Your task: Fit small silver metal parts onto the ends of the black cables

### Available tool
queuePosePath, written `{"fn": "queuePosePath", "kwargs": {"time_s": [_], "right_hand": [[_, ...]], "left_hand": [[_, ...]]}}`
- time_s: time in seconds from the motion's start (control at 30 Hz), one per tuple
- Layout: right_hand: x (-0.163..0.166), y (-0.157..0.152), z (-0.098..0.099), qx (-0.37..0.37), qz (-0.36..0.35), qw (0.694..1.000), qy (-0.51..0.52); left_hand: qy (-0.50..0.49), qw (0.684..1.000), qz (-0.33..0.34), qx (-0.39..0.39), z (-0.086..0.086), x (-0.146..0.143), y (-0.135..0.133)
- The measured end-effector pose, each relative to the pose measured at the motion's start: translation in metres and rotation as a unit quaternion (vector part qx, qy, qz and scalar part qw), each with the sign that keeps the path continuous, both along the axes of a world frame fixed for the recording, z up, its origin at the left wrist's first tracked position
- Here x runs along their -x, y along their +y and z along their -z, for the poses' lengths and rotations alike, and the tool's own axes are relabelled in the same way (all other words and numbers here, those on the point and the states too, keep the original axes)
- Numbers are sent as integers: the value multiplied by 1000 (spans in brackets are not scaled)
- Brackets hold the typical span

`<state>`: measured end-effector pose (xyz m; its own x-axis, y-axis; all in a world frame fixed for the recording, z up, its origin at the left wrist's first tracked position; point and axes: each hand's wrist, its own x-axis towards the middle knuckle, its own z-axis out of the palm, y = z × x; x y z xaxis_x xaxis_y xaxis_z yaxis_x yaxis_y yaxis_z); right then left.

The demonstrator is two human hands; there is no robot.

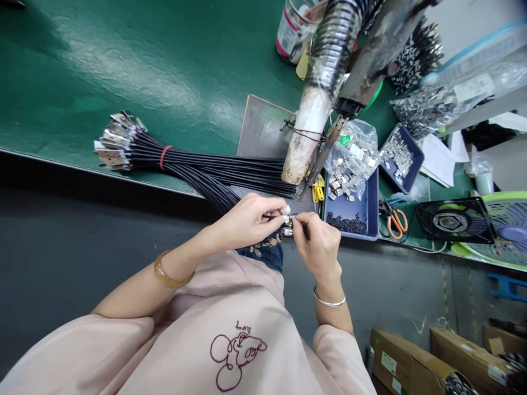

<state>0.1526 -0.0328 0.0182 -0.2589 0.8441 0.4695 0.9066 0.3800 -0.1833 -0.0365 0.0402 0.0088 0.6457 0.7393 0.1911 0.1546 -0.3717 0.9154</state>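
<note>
My left hand [251, 219] is closed in a pinch around a thin black cable [269, 217], with white covers on its fingertips. Close against it, my right hand [317, 241] pinches at the cable's end; what lies between its fingers is too small to make out. Several metal connectors [288, 231] show just below the fingertips. Left of my hands, a bundle of black cables [214, 164] lies along the table edge, tied by a red band [164, 157], with metal connectors [115, 144] at its far left end.
A hose with a whitish nozzle [302, 142] and a metal rod [327, 148] hang just above my hands. On the right are a blue tray [373, 219] of small parts, a smaller tray [415, 159], orange-handled scissors [397, 222] and a black fan [455, 222]. Cardboard boxes [405, 356] stand below.
</note>
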Motion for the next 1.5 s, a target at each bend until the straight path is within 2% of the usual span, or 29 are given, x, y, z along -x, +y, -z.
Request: {"fn": "queuePosePath", "kwargs": {"time_s": [0.1,0.17,0.23,0.3,0.43,0.5,0.57,0.63,0.7,0.83,0.9,1.03,1.5], "right_hand": [[-24,-1,-3,-31,136,986,95],[-46,3,-7,6,212,970,120],[-66,12,-8,81,202,971,96],[-80,23,-5,137,170,972,92],[-89,39,3,190,130,970,76],[-86,39,3,184,133,972,66],[-77,33,0,139,165,972,97],[-62,24,-3,72,201,958,190],[-43,15,-6,32,200,930,306],[-6,5,-1,109,135,889,424],[5,5,6,140,131,877,440],[11,7,15,164,136,874,437],[9,5,12,172,135,875,432]], "left_hand": [[-23,999,-18,-41,0,-1,-3],[-41,996,-12,-84,0,-2,-4],[-50,992,-11,-117,1,-4,-3],[-45,992,-20,-114,1,-6,-1],[-14,1000,-21,-10,2,-9,4],[-12,999,-25,31,2,-9,5],[-20,998,-40,48,3,-10,4],[-30,997,-53,51,3,-11,2],[-37,996,-67,50,3,-13,0],[-41,993,-98,48,3,-16,-2],[-41,993,-100,44,3,-17,-2],[-43,994,-91,48,3,-15,-3],[-30,995,-85,38,3,-15,-3]]}}
